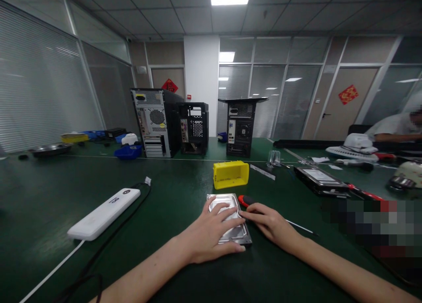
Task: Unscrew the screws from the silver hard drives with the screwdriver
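Note:
A silver hard drive (pixel 234 238) lies flat on the green table in front of me. My left hand (pixel 211 232) rests over its top with the fingers spread, covering much of the cover; the thumb lies by the near right corner. At the drive's right edge is my right hand (pixel 268 224), its index finger stretched out to the rim and the other fingers partly hidden beneath. A screwdriver with a red and black handle (pixel 245 200) lies just beyond the right hand, its shaft passing behind that hand. Past the drive stands a yellow bin (pixel 231 174), tipped on its side.
Several computer cases (pixel 154 122) stand at the back. A white power strip (pixel 105 213) with cables lies on the left. To the right are more hard drives (pixel 318 177), a metal strip (pixel 263 171) and a white hot-air tool (pixel 356 147). A person (pixel 392 127) sits at far right.

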Available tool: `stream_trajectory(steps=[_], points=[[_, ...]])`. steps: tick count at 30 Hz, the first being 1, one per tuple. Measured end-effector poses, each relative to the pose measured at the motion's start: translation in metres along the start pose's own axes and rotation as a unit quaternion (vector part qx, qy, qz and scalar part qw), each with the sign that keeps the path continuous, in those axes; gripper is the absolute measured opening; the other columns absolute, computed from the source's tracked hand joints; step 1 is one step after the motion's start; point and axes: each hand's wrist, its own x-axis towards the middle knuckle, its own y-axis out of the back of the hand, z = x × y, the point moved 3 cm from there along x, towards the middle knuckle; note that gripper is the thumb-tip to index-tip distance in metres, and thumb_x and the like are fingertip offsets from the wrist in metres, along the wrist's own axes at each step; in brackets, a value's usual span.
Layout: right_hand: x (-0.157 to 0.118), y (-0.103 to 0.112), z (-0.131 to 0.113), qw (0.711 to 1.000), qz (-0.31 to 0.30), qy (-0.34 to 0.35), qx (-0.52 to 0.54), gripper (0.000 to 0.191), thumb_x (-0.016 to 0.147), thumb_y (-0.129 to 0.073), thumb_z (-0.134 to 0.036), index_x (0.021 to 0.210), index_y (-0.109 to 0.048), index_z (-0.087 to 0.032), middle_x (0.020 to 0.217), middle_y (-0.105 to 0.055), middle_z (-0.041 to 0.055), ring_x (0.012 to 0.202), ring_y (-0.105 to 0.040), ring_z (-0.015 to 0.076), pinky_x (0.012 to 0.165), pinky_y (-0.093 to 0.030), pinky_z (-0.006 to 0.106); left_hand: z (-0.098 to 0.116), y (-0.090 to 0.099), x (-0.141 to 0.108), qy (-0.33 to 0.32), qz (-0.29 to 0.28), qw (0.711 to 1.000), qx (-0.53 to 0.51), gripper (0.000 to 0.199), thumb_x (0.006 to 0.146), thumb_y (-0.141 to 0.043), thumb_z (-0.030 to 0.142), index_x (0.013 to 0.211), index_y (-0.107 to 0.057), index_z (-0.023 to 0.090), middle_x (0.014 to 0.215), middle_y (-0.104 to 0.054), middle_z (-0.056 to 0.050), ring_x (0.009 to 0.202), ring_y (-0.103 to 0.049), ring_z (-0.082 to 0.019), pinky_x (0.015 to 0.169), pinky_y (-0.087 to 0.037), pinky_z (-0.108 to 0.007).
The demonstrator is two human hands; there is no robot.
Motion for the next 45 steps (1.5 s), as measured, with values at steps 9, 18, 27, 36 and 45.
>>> stream_trajectory(steps=[9, 18, 27, 36, 45], points=[[-0.0007, -0.0016, 0.001, 1.0, -0.004, -0.005, 0.009, 0.043, 0.089, -0.041, -0.013, 0.128, -0.052, -0.027, 0.114, -0.059, 0.0088, 0.104, -0.058, 0.0175, 0.086, -0.05, 0.032, 0.0012, 0.0001, 0.0004, 0.004, -0.001, 1.0, -0.005, 0.058, 0.089, -0.03, 0.062, 0.138, -0.036, 0.031, 0.145, -0.035, -0.004, 0.134, -0.026, -0.029, 0.11, -0.003, -0.056], [0.0002, 0.0006, -0.0012, 1.0, 0.002, -0.006, 0.002, 0.039, 0.09, -0.04, -0.014, 0.125, -0.055, -0.025, 0.114, -0.059, 0.0088, 0.103, -0.059, 0.0176, 0.084, -0.051, 0.031, -0.0005, -0.0023, 0.0, 0.002, 0.001, 1.0, -0.006, 0.059, 0.089, -0.029, 0.063, 0.137, -0.036, 0.031, 0.145, -0.035, -0.004, 0.134, -0.026, -0.029, 0.11, -0.003, -0.056], [-0.0009, 0.001, -0.0001, 1.0, -0.014, -0.014, -0.011, 0.044, 0.089, -0.041, -0.012, 0.129, -0.05, -0.028, 0.114, -0.058, 0.0083, 0.103, -0.058, 0.0182, 0.084, -0.051, 0.033, 0.0012, -0.0012, 0.0014, 0.009, 0.0, 1.0, -0.005, 0.059, 0.088, -0.03, 0.064, 0.137, -0.037, 0.031, 0.145, -0.035, -0.004, 0.135, -0.025, -0.029, 0.11, -0.005, -0.054], [-0.0026, 0.0003, 0.0014, 1.0, -0.005, -0.01, -0.013, 0.046, 0.088, -0.04, -0.01, 0.13, -0.049, -0.026, 0.116, -0.056, 0.0086, 0.104, -0.057, 0.0183, 0.084, -0.05, 0.033, 0.0019, -0.0016, 0.0024, 0.018, -0.001, 1.0, -0.007, 0.06, 0.088, -0.03, 0.065, 0.136, -0.038, 0.031, 0.145, -0.035, -0.004, 0.134, -0.025, -0.03, 0.109, -0.007, -0.056], [-0.0002, -0.0014, -0.0001, 0.999, -0.024, -0.008, -0.028, 0.048, 0.088, -0.041, -0.011, 0.132, -0.046, -0.029, 0.118, -0.055, 0.0073, 0.105, -0.056, 0.0185, 0.083, -0.05, 0.033, 0.0026, -0.0021, 0.0016, 0.01, 0.017, 1.0, 0.001, 0.059, 0.087, -0.034, 0.064, 0.135, -0.039, 0.03, 0.143, -0.038, -0.005, 0.133, -0.027, -0.029, 0.109, -0.01, -0.055]])
